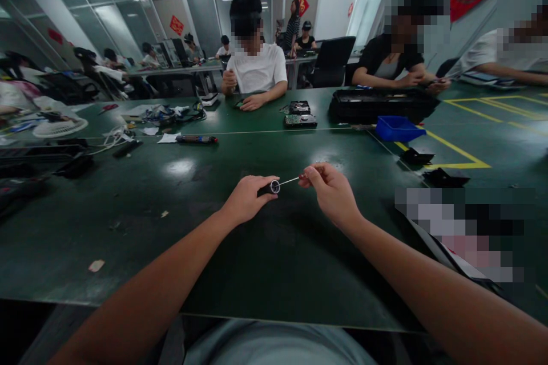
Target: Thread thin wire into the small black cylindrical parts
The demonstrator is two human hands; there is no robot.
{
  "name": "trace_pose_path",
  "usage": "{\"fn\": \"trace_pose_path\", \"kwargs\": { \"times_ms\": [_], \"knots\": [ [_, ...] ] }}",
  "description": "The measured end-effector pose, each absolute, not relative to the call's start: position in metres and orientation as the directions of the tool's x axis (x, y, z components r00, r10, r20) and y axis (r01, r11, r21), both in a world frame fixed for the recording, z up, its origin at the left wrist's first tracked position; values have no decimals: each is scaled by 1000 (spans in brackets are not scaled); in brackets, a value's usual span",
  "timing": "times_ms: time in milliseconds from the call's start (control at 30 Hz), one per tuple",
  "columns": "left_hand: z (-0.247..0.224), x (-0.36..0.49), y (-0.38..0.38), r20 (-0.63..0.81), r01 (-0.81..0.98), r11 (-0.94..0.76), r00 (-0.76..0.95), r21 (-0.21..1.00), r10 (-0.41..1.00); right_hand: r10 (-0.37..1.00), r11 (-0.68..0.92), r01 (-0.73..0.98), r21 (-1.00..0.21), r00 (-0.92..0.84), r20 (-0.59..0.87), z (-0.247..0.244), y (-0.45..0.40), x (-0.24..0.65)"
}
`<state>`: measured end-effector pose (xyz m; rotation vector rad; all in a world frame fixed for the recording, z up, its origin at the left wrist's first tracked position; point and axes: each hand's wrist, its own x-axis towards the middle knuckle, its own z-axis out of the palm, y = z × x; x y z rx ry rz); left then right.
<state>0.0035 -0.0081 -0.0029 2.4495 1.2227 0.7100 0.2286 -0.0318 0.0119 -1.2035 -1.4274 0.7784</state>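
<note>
Near the middle of the head view, my left hand (245, 198) is closed around a small black cylinder (266, 189) with a silver-rimmed round end facing right. Most of the cylinder's body is hidden by my fingers. My right hand (331, 185) pinches the red handle of a thin screwdriver (290, 181) between thumb and fingers. Its metal shaft points left, and the tip is at the cylinder's open end; how deep it reaches I cannot tell. Both hands are held above the green tabletop (205, 262).
Beyond my hands lie an electric screwdriver (197, 139), hard drives (300, 120), a blue bin (399, 128) and a long black casing (383, 105). Cables (165, 114) are heaped at left. Black parts (445, 178) lie at right. A person in white (259, 71) sits opposite.
</note>
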Motion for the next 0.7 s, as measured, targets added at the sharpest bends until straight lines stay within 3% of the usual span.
{"fn": "trace_pose_path", "kwargs": {
  "times_ms": [167, 400, 700],
  "knots": [
    [-3, 4, -9, 277, 654, -586, 521, 478, 808, 949, 221, 500, -837, 87, 303, 20, -36, 232],
    [-6, 2, -7, 284, 656, -577, 506, 486, 815, 924, 375, 370, -850, -80, 373, 15, -38, 230],
    [-6, 3, -7, 280, 652, -579, 512, 490, 812, 941, 316, 503, -805, -58, 333, 20, -41, 229]
  ]
}}
